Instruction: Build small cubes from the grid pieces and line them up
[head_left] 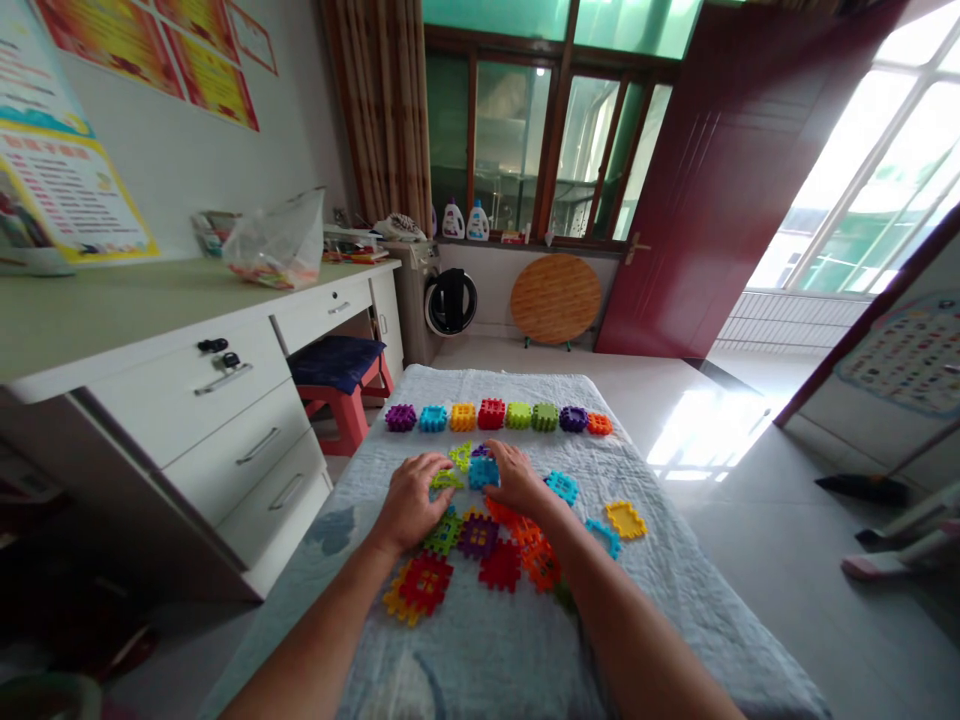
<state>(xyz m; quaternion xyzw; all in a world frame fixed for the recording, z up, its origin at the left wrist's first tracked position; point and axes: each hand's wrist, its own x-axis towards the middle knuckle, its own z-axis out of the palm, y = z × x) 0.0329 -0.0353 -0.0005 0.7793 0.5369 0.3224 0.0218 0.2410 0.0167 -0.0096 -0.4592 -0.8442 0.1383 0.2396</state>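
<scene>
Purple at its left end, a row of blocks (491, 413) is standing along the far edge of the cloth-covered tabletop (675, 565). Toward the left edge, a red piece (427, 585) is lying over a yellow piece (400, 606). We are holding the left hand (411, 500) half open about a yellow-green piece (446, 480). At mid-tabletop, we are curving the right hand (517, 480) about a blue piece (482, 473); whether either hand is gripping, we cannot tell. Toward the right edge, a yellow frame (626, 520) is lying flat.
</scene>
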